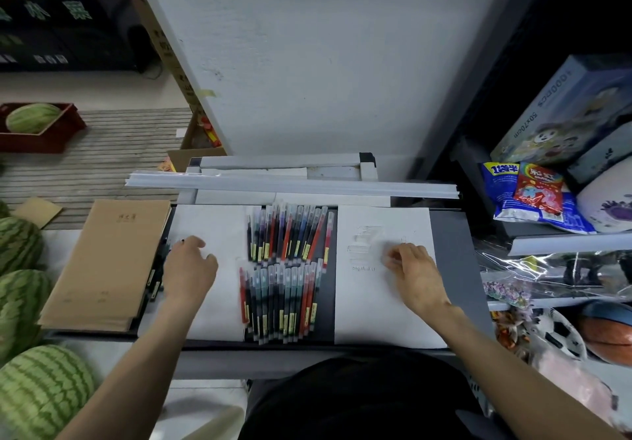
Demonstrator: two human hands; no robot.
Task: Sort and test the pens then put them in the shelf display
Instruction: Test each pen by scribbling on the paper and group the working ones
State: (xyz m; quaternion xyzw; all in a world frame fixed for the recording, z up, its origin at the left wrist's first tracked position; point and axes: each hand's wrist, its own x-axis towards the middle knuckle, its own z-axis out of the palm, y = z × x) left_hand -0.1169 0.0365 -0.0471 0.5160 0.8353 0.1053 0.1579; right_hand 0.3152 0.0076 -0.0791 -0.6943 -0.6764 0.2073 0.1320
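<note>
Two rows of capped gel pens lie on the dark tray between two white sheets, an upper row (289,232) and a lower row (278,303), in red, blue, black and green. My left hand (189,270) rests at the left sheet's (212,313) edge with its fingers curled, and a small dark pen tip (182,241) shows above its thumb. A few dark pens (155,277) lie between that hand and the brown notebooks. My right hand (412,273) hovers, blurred, over the right sheet (383,320) beside faint test scribbles (364,250). Whether it holds anything is unclear.
A stack of brown notebooks (109,265) lies left of the tray. A white shelf rail (290,185) runs across behind the pens. Watermelons (41,391) crowd the left edge. Shelves on the right hold snack bags (533,193), boxes and balls (605,333).
</note>
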